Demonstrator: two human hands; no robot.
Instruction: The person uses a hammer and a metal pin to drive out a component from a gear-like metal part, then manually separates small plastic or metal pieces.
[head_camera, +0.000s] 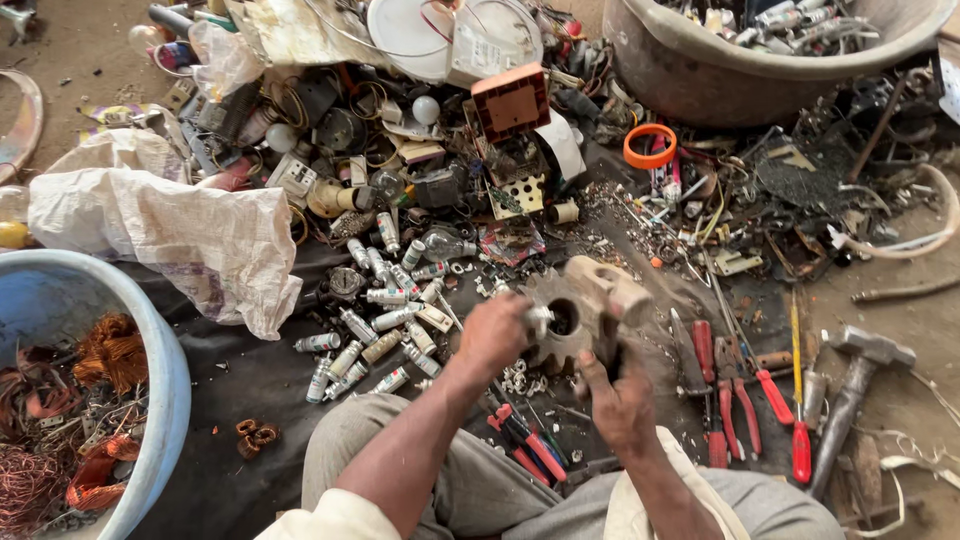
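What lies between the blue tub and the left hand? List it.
In the head view: black ground sheet, two small copper coils and scattered small metal cylinders.

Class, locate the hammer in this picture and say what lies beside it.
In the head view the hammer lies on the ground at the far right, beside the red-handled screwdriver and pliers.

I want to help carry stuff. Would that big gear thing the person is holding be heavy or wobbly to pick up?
Probably heavy: the toothed gear looks like thick, rusty metal, and both the left hand and the right hand grip it. It seems stiff, not floppy. Being round, it might roll if stood on its edge. The teeth look rough, so it is likely not slippery but could scrape fingers.
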